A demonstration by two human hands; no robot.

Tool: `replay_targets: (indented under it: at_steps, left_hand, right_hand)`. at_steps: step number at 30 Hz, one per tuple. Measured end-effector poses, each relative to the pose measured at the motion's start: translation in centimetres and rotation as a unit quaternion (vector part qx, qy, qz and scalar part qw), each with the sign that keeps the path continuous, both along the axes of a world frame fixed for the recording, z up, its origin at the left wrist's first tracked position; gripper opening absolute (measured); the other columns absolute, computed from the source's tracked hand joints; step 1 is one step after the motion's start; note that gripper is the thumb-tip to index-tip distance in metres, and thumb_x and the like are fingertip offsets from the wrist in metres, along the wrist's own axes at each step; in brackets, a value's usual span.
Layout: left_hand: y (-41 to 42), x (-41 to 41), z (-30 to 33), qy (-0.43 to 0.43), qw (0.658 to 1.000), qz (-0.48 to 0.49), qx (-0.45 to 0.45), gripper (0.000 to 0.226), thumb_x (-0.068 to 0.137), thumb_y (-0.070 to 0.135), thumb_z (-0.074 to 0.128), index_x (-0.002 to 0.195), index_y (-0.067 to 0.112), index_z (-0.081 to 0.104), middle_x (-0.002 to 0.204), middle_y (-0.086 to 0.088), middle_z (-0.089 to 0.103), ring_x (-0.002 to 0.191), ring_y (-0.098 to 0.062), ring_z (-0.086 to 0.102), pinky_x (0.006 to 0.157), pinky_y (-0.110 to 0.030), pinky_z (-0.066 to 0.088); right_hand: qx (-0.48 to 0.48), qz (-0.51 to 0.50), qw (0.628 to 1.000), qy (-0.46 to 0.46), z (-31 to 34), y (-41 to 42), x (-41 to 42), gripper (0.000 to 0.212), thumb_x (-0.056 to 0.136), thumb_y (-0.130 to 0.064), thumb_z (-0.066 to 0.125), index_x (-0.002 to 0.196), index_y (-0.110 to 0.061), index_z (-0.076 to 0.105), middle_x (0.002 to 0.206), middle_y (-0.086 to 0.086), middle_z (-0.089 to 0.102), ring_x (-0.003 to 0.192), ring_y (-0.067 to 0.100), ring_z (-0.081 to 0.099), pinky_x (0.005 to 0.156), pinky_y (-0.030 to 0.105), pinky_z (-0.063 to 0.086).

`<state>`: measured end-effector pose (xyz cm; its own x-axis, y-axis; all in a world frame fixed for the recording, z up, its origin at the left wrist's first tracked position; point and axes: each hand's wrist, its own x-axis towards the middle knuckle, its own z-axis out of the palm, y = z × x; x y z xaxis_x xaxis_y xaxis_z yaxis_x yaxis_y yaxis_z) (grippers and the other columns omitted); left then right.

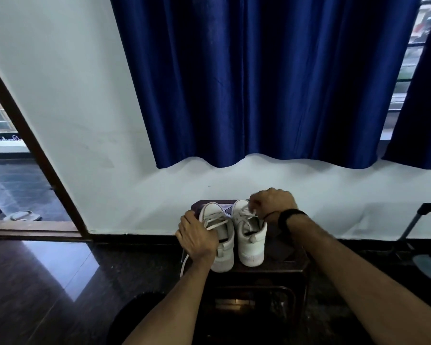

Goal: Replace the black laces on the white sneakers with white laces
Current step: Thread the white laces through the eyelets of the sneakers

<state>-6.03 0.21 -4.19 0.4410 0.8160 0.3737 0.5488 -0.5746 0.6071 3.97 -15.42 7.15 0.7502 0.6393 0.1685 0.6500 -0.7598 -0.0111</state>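
Two white sneakers stand side by side on a dark stool (279,266), heels toward me. The left sneaker (222,245) and the right sneaker (249,240) both show white laces. My left hand (197,239) grips the left side of the left sneaker, fingers curled over its collar. A loose white lace end (184,263) hangs down below that hand. My right hand (271,204) is over the right sneaker's tongue and pinches its white lace (246,214). No black lace is visible.
A white wall and a blue curtain (259,83) are behind the stool. A doorway with a dark frame (35,145) opens at the left, sandals (23,215) beyond it. A metal rack (418,220) stands at the right. The floor is dark and glossy.
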Motion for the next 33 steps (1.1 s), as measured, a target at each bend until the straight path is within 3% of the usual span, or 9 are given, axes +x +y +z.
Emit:
replay_targets:
  at_steps: [3, 8, 9, 10, 13, 15, 20, 28, 33]
  left_hand:
    - [0.0, 0.0, -0.1, -0.022, 0.999, -0.003, -0.042, 0.056, 0.052, 0.01, 0.066, 0.105, 0.014, 0.049, 0.092, -0.007, 0.062, 0.088, -0.035, 0.063, 0.08, -0.039, 0.042]
    - [-0.1, 0.1, -0.1, -0.016, 0.996, -0.016, -0.09, 0.033, 0.065, 0.012, 0.061, 0.098, 0.016, 0.054, 0.092, -0.008, 0.068, 0.088, -0.036, 0.066, 0.081, -0.04, 0.047]
    - [-0.1, 0.2, 0.0, -0.021, 0.995, -0.018, -0.097, 0.03, 0.068, 0.014, 0.059, 0.097, 0.018, 0.056, 0.094, -0.008, 0.068, 0.09, -0.036, 0.066, 0.079, -0.039, 0.048]
    - [-0.2, 0.2, 0.0, -0.023, 0.994, -0.017, -0.104, 0.028, 0.07, 0.016, 0.059, 0.098, 0.019, 0.057, 0.097, -0.007, 0.068, 0.092, -0.036, 0.066, 0.077, -0.039, 0.049]
    - [-0.3, 0.2, 0.2, -0.012, 0.994, -0.011, -0.111, 0.024, 0.073, 0.016, 0.057, 0.097, 0.02, 0.056, 0.098, -0.007, 0.068, 0.093, -0.037, 0.065, 0.076, -0.04, 0.049]
    - [-0.5, 0.2, 0.2, -0.008, 0.994, -0.006, -0.109, 0.022, 0.074, 0.015, 0.057, 0.096, 0.02, 0.057, 0.096, -0.008, 0.068, 0.091, -0.038, 0.065, 0.074, -0.039, 0.049]
    - [-0.5, 0.3, 0.1, -0.03, 0.992, -0.01, -0.123, 0.021, 0.075, 0.014, 0.056, 0.096, 0.016, 0.057, 0.095, -0.017, 0.067, 0.091, -0.042, 0.063, 0.074, -0.043, 0.05]
    - [-0.8, 0.8, 0.3, -0.057, 0.988, -0.033, -0.141, 0.024, 0.077, 0.006, 0.051, 0.1, 0.01, 0.053, 0.095, -0.023, 0.064, 0.092, -0.045, 0.061, 0.076, -0.046, 0.047]
    - [0.1, 0.5, 1.6, 0.065, 0.98, -0.062, -0.177, 0.032, 0.081, 0.02, 0.06, 0.109, 0.009, 0.049, 0.109, -0.019, 0.063, 0.103, -0.041, 0.061, 0.083, -0.044, 0.052]
  right_hand:
    - [0.428, -0.116, 0.889, 0.115, 0.8, -1.3, 1.7, 0.019, 0.086, -0.026, 0.054, 0.078, -0.035, 0.069, 0.094, -0.002, 0.069, 0.086, 0.016, 0.062, 0.079, 0.03, 0.047]
    - [0.724, 0.022, 0.5, 0.474, 2.2, -2.5, 0.5, 0.023, 0.093, -0.014, 0.047, 0.071, -0.014, 0.051, 0.084, 0.011, 0.069, 0.069, 0.021, 0.062, 0.068, 0.029, 0.051]
    - [0.687, 0.008, 0.51, 0.518, 1.9, -2.3, 0.1, 0.024, 0.094, -0.017, 0.046, 0.07, -0.015, 0.048, 0.073, 0.011, 0.063, 0.06, 0.02, 0.059, 0.059, 0.027, 0.049]
    - [0.616, -0.018, 0.592, 0.519, 1.5, -1.9, -0.1, 0.023, 0.095, -0.022, 0.048, 0.072, -0.015, 0.046, 0.068, 0.01, 0.059, 0.055, 0.02, 0.054, 0.055, 0.027, 0.043]
    - [0.227, 0.003, 0.927, 0.298, -1.3, -0.7, -0.1, 0.027, 0.086, -0.04, 0.064, 0.101, -0.021, 0.051, 0.088, 0.006, 0.066, 0.077, 0.023, 0.06, 0.067, 0.03, 0.041]
    - [0.021, 0.039, 0.992, 0.119, -2.3, 0.0, -0.9, 0.042, 0.083, -0.045, 0.061, 0.119, -0.026, 0.05, 0.11, 0.004, 0.066, 0.099, 0.026, 0.062, 0.076, 0.032, 0.043]
    - [-0.047, 0.029, 0.998, -0.034, -2.0, 1.1, -1.8, 0.028, 0.088, -0.038, 0.052, 0.108, -0.025, 0.066, 0.112, 0.005, 0.066, 0.1, 0.028, 0.064, 0.074, 0.032, 0.042]
    - [0.221, -0.066, 0.962, 0.147, -4.0, -0.4, -0.8, 0.019, 0.089, -0.031, 0.055, 0.091, -0.021, 0.071, 0.091, 0.008, 0.071, 0.089, 0.029, 0.063, 0.075, 0.032, 0.048]
    - [0.273, -0.023, 0.868, 0.414, -1.7, -0.8, -0.4, 0.032, 0.097, -0.032, 0.055, 0.095, -0.005, 0.071, 0.082, 0.001, 0.064, 0.084, 0.015, 0.056, 0.076, 0.02, 0.041]
